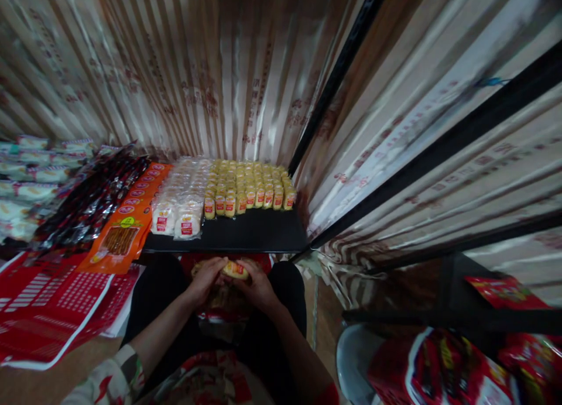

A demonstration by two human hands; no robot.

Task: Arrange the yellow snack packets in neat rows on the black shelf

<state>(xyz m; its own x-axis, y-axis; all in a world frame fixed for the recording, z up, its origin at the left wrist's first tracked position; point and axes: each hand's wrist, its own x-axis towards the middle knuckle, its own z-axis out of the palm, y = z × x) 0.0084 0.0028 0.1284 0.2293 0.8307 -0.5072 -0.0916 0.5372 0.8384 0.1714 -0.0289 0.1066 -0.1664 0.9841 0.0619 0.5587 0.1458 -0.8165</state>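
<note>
Between my knees, both hands meet around a small yellow wrapped snack cake with a red and yellow label. My left hand is closed at its left end, fingertips on the wrapper. Fingers of my right hand curl round its right end. Below the hands is an opened red bag with more wrapped pieces, dim and partly hidden. In front, similar yellow wrapped cakes stand in packed rows on a black shelf.
Left of the yellow cakes lie white round packets, an orange snack strip, dark glossy packets and pale packets. A red bag hangs front left. Black poles and curtains stand right, with a tub of red packets.
</note>
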